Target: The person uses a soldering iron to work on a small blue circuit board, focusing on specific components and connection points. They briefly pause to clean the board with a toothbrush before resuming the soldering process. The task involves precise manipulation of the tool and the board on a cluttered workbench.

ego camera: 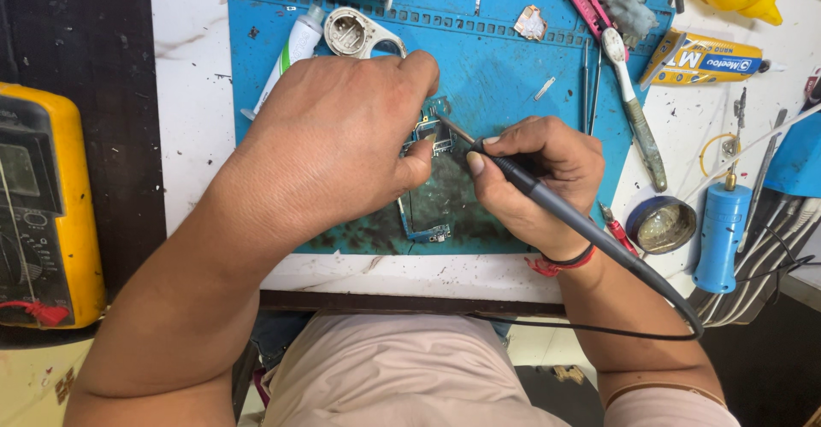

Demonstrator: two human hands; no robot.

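Two hands busy: left hand (342, 145) pinning green phone circuit board (430, 189) flat on blue silicone mat (496, 76) for steadiness; right hand (534, 179) pinching grey corded soldering iron (547, 200) pen-style, tip angled onto board.

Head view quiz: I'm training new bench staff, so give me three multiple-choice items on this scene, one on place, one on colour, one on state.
1. Where does the toothbrush lie?
A. right part of the blue mat
B. on the yellow multimeter
C. in the left hand

2. What colour is the wristband on the right hand?
A. green
B. red
C. white

3. How is the soldering iron held?
A. lying loose on the mat
B. hanging by its cord
C. in the right hand's grip, tip on the circuit board

Key: 1 A, it rests along the mat's right edge. 2 B, a red band circles the wrist. 3 C, fingers close round the handle while the left hand steadies the board.
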